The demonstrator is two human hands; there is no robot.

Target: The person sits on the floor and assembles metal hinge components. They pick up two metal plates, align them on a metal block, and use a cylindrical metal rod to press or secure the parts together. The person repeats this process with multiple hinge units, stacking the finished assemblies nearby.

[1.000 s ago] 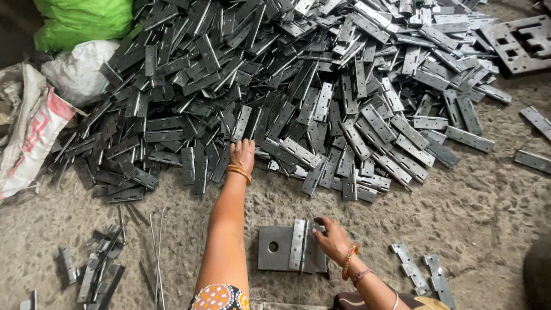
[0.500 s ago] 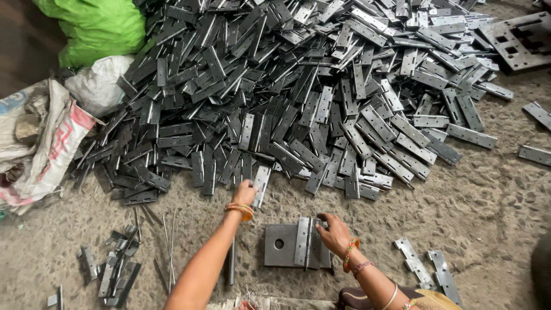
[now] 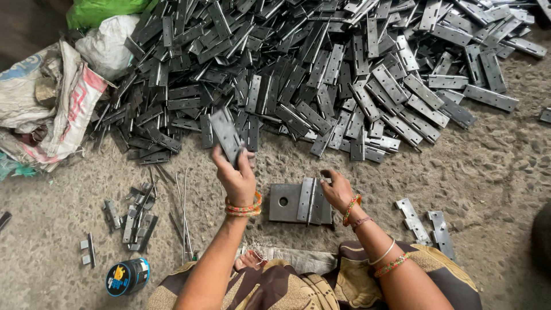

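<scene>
My left hand (image 3: 236,177) is raised above the ground and grips a flat grey metal hinge plate (image 3: 225,136) by its lower end. My right hand (image 3: 336,189) rests at the right edge of a square steel block (image 3: 284,202) with a round hole, touching a hinge leaf (image 3: 306,199) that lies upright across the block. A small dark piece sits at my right fingertips. Both wrists wear orange bangles. A huge heap of similar hinge plates (image 3: 321,74) covers the ground just beyond both hands.
Two finished hinges (image 3: 427,224) lie on the ground to the right. Thin metal rods (image 3: 183,212) and small parts (image 3: 135,221) lie to the left, near a round tin (image 3: 127,276). Sacks (image 3: 51,103) and a green bag (image 3: 103,11) sit at far left.
My left hand reached into the heap, took one hinge plate and drew it back toward me, lifting it. My right hand stayed at the block.
</scene>
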